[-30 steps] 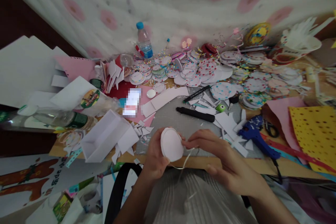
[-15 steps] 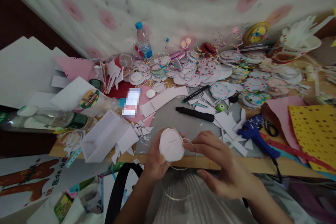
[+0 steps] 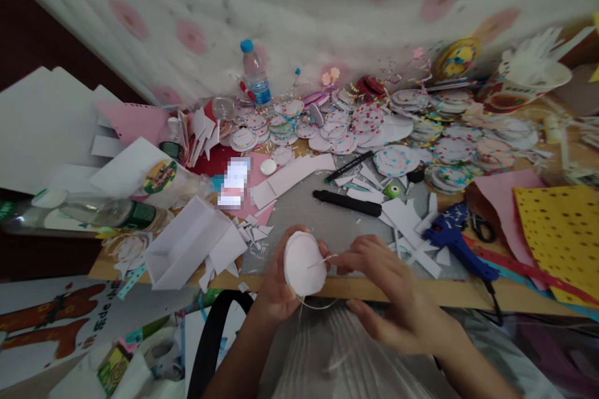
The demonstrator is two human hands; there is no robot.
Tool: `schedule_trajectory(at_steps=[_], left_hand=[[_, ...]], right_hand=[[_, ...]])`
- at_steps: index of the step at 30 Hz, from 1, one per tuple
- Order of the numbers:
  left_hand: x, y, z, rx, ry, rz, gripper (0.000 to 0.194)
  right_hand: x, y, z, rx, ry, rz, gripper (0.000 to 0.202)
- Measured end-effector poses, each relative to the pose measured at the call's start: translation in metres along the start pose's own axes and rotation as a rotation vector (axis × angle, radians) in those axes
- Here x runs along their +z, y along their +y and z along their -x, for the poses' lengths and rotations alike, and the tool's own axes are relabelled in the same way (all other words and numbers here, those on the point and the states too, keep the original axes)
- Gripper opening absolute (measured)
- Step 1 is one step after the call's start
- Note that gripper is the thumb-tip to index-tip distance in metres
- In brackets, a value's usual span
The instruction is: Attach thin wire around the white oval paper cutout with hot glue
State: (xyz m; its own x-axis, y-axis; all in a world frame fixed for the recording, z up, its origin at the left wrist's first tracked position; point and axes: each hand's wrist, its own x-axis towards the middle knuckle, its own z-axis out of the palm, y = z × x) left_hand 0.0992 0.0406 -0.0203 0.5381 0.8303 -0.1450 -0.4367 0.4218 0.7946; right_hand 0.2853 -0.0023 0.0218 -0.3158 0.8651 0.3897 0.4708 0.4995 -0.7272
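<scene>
My left hand holds a white paper disc upright at the near table edge, blank side toward me. My right hand pinches a thin white thread that runs across the disc's face and hangs in a loop below it. Both hands hover over a grey cutting mat, above my lap.
A black marker and a thinner pen lie on the mat. A blue glue gun is to the right, beside yellow dotted paper. Several dotted paper discs cover the far table. A water bottle stands at the back, a white box at left.
The large thread loop below the disc has shrunk to a small one. My right hand has drawn its fingertips together on the thread near the disc's right side.
</scene>
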Motion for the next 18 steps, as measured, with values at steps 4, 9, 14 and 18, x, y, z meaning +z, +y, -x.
schedule_trajectory(at_steps=[4, 9, 14, 18], left_hand=[[0.001, 0.002, -0.001, 0.043, -0.022, -0.041, 0.08], [0.004, 0.001, -0.005, 0.112, 0.028, -0.071, 0.076], [0.012, 0.003, -0.004, 0.154, 0.045, -0.072, 0.07], [0.017, 0.004, -0.002, 0.152, -0.002, -0.054, 0.069]], right_hand=[[0.002, 0.002, 0.009, 0.076, 0.115, -0.007, 0.051], [0.003, -0.006, 0.012, 0.052, 0.139, 0.016, 0.081], [0.017, -0.011, 0.006, -0.046, 0.076, 0.156, 0.09], [0.022, -0.008, 0.005, -0.042, 0.186, 0.169, 0.078]])
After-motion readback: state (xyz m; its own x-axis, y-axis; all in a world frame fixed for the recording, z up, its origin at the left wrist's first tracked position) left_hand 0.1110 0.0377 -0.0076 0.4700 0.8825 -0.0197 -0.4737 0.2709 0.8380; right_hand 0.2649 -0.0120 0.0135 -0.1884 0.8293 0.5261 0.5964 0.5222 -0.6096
